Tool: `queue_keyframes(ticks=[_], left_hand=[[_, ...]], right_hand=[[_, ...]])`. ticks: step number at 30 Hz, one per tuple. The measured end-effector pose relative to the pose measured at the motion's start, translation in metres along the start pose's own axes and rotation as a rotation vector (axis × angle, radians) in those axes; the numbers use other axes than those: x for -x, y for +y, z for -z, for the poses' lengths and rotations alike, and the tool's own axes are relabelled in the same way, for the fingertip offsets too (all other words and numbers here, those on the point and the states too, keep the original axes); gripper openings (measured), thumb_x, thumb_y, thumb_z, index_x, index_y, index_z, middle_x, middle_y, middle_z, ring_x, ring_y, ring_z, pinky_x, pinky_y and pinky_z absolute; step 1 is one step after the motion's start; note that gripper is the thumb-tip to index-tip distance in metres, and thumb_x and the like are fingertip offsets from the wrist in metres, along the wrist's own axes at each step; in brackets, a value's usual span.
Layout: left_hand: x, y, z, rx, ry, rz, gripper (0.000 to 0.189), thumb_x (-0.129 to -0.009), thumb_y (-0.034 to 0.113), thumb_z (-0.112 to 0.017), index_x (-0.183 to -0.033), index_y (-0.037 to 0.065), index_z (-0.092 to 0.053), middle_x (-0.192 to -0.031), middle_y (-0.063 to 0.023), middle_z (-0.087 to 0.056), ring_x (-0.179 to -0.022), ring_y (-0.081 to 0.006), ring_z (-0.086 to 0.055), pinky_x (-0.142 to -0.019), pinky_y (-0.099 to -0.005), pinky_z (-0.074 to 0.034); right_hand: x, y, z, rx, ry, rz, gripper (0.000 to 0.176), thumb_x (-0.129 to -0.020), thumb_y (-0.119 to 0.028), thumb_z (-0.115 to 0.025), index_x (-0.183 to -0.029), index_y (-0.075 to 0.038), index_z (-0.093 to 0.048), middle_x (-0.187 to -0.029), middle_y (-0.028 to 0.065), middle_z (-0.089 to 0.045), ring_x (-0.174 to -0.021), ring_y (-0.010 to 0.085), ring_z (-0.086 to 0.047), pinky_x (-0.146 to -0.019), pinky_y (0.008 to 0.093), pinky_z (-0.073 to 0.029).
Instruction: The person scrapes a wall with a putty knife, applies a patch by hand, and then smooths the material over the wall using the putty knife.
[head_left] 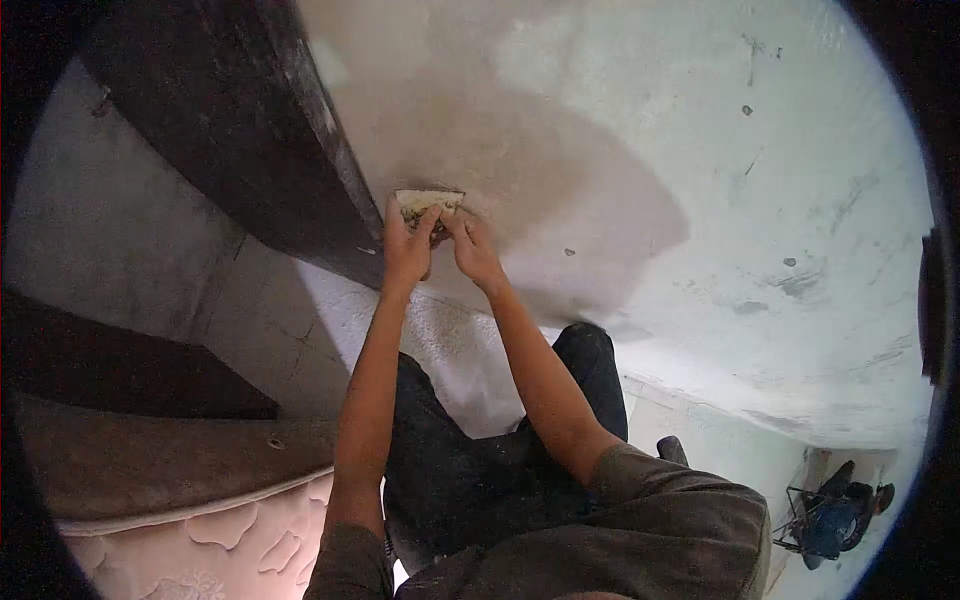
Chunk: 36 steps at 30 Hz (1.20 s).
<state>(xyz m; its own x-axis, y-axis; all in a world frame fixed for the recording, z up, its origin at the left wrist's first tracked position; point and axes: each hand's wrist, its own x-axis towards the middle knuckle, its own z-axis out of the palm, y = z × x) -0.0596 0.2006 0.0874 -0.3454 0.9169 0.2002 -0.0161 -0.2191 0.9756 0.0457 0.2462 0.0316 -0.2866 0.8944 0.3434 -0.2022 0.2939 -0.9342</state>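
A pale rectangular plate point(416, 198), which looks like an electrical wall plate, sits at the wall low beside a dark wooden edge. Small dark and yellowish details show on its face, too small to make out. My left hand point(405, 250) grips its left side, the thumb lying over the front. From the right, my right hand point(476, 252) reaches in with thumb and fingers closed together at the plate's lower right corner. Whatever is between those fingers is hidden. Both hands are close together, almost touching.
The pale, scuffed wall point(780, 190) carries a large shadow and several small holes. A dark wooden frame point(250, 130) stands left of my hands. Lower left is a patterned mattress point(220, 540). Dark items point(835, 515) lie at the far lower right.
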Motion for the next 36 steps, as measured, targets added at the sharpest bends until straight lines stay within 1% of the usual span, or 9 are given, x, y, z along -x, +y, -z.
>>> queue_keyframes(ticks=[2,4,8,10,13,19,21,25,36], left_hand=[[-0.003,-0.002,0.0,-0.035,0.0,-0.019,0.033,-0.09,0.021,-0.064,-0.108,0.0,-0.047,-0.095,-0.0099,-0.061,-0.081,-0.0151,-0.061,-0.065,-0.0284,-0.051],[-0.005,-0.004,0.001,-0.069,0.0,-0.038,0.032,-0.089,0.02,-0.064,-0.108,0.0,-0.046,-0.094,-0.0096,-0.061,-0.08,-0.0148,-0.06,-0.064,-0.0284,-0.051],[-0.006,0.012,0.004,-0.136,-0.043,-0.073,0.031,-0.089,0.02,-0.064,-0.106,0.0,-0.047,-0.092,-0.0095,-0.061,-0.078,-0.0163,-0.06,-0.064,-0.0299,-0.05],[-0.007,0.015,0.005,-0.137,-0.072,-0.013,0.032,-0.089,0.02,-0.065,-0.106,0.0,-0.047,-0.091,-0.0096,-0.061,-0.077,-0.017,-0.06,-0.065,-0.0305,-0.05],[-0.014,0.014,0.008,-0.231,-0.052,-0.15,0.035,-0.088,0.022,-0.066,-0.105,-0.002,-0.047,-0.09,-0.0115,-0.062,-0.078,-0.0196,-0.061,-0.068,-0.0322,-0.05],[-0.025,0.002,0.017,-0.294,-0.127,-0.214,0.039,-0.088,0.025,-0.065,-0.106,-0.004,-0.047,-0.092,-0.0168,-0.064,-0.081,-0.025,-0.063,-0.072,-0.0368,-0.05],[-0.027,0.001,0.014,-0.654,-0.034,-0.385,0.039,-0.088,0.025,-0.063,-0.107,-0.005,-0.047,-0.092,-0.019,-0.064,-0.085,-0.0278,-0.064,-0.074,-0.0382,-0.049],[-0.016,0.026,0.01,-0.423,-0.169,-0.212,0.039,-0.089,0.026,-0.063,-0.107,-0.005,-0.048,-0.097,-0.0214,-0.063,-0.088,-0.0316,-0.063,-0.075,-0.0392,-0.049],[0.0,0.018,0.006,-0.212,0.007,-0.036,0.03,-0.088,0.018,-0.064,-0.108,0.0,-0.05,-0.098,-0.0108,-0.06,-0.086,-0.0171,-0.059,-0.073,-0.0316,-0.049]], right_hand=[[0.0,-0.005,0.001,0.027,0.004,0.018,0.031,-0.098,-0.021,-0.045,-0.087,0.005,-0.058,-0.08,0.0086,-0.062,-0.072,0.0151,-0.054,-0.067,0.0305,-0.045],[0.0,0.0,0.004,0.156,-0.047,0.031,0.034,-0.1,-0.021,-0.042,-0.103,0.006,-0.063,-0.088,0.0066,-0.064,-0.08,0.0146,-0.059,-0.075,0.0293,-0.048],[0.0,0.002,-0.001,0.135,-0.006,-0.04,0.032,-0.1,-0.02,-0.044,-0.097,0.005,-0.063,-0.086,0.0059,-0.064,-0.081,0.0154,-0.059,-0.076,0.0296,-0.048],[-0.001,0.009,-0.005,-0.002,0.019,-0.011,0.032,-0.1,-0.022,-0.043,-0.096,0.005,-0.061,-0.087,0.0061,-0.064,-0.082,0.0163,-0.06,-0.077,0.0305,-0.048],[-0.001,0.014,-0.012,-0.204,-0.009,-0.051,0.035,-0.101,-0.024,-0.041,-0.106,0.004,-0.06,-0.096,0.0077,-0.064,-0.089,0.0173,-0.06,-0.083,0.0315,-0.048],[0.0,0.013,-0.024,-0.236,0.084,-0.017,0.042,-0.102,-0.028,-0.038,-0.121,0.005,-0.056,-0.113,0.0121,-0.061,-0.104,0.0198,-0.058,-0.096,0.0351,-0.042],[0.004,0.001,-0.023,-0.271,0.085,-0.068,0.042,-0.102,-0.028,-0.038,-0.121,0.005,-0.056,-0.114,0.0124,-0.061,-0.105,0.0198,-0.057,-0.095,0.0353,-0.043],[0.01,-0.01,-0.013,-0.056,0.049,-0.118,0.043,-0.102,-0.028,-0.038,-0.122,0.006,-0.054,-0.113,0.0127,-0.061,-0.105,0.0193,-0.058,-0.092,0.035,-0.045],[0.009,-0.006,-0.014,0.013,0.008,-0.015,0.037,-0.102,-0.025,-0.037,-0.109,0.004,-0.058,-0.097,0.0088,-0.063,-0.084,0.0169,-0.061,-0.078,0.0311,-0.05]])
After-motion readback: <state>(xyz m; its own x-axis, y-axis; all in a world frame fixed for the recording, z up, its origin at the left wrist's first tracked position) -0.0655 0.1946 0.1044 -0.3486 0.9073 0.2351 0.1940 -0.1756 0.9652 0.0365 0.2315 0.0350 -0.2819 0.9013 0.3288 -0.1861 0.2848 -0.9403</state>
